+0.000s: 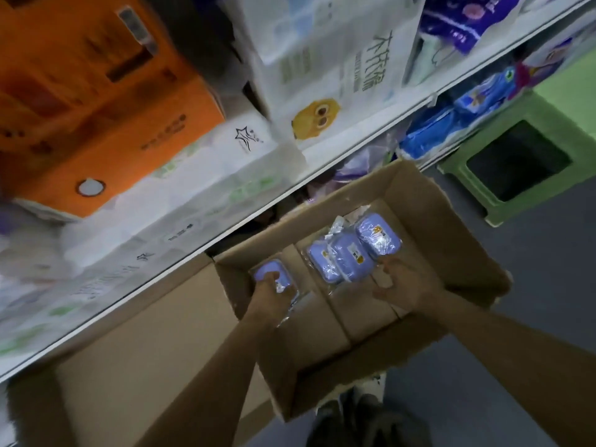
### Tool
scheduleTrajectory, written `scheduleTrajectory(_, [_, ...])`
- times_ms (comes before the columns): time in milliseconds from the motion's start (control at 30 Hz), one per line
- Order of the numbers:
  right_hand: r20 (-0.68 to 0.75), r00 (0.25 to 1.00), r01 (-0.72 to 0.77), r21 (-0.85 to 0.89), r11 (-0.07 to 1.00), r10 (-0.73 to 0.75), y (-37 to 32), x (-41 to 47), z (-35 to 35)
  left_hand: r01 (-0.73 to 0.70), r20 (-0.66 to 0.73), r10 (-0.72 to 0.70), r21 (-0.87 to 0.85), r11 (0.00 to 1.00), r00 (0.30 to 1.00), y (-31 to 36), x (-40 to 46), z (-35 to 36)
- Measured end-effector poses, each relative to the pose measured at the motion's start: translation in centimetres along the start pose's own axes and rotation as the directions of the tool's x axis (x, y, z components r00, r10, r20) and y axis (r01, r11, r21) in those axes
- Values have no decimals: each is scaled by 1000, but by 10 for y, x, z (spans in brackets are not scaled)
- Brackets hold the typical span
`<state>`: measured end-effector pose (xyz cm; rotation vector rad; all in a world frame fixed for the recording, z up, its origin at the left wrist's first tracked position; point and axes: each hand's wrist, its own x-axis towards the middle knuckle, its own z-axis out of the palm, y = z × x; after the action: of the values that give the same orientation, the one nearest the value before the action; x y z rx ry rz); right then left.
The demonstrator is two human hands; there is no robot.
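Chinese characters on white pack (pixel 342 69), too blurred to read.

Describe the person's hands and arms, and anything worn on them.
The left hand and right hand are bare: no gloves, rings or watch show. No sleeve shows on either arm up to the frame's edge. Blur hides finer marks.
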<state>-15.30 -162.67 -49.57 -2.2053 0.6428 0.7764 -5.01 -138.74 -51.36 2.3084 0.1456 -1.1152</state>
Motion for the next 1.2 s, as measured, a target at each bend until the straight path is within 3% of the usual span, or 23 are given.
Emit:
scheduleTrajectory(233, [-47, 997, -58, 101, 993, 63, 40, 135, 60, 298, -63, -300, -41, 954, 952, -28, 93, 60])
scheduleTrajectory(500, [-242, 964, -106, 27, 994, 110, 46, 172, 107, 319, -270, -293, 59, 946, 917, -55, 141, 92])
scheduleTrajectory(667, [-259, 962, -65, 79, 995, 84, 48, 155, 103, 260, -216, -236, 89, 962, 948, -55, 135, 86])
scheduleTrajectory(867, [-213, 975, -15, 189, 982, 56, 20, 87, 72, 81, -125, -125, -310, 947, 984, -13, 79, 47])
scheduleTrajectory(1200, [-321, 947, 98, 286, 953, -1, -55, -37, -22, -168, -47, 162, -337, 926, 986, 38, -47, -47])
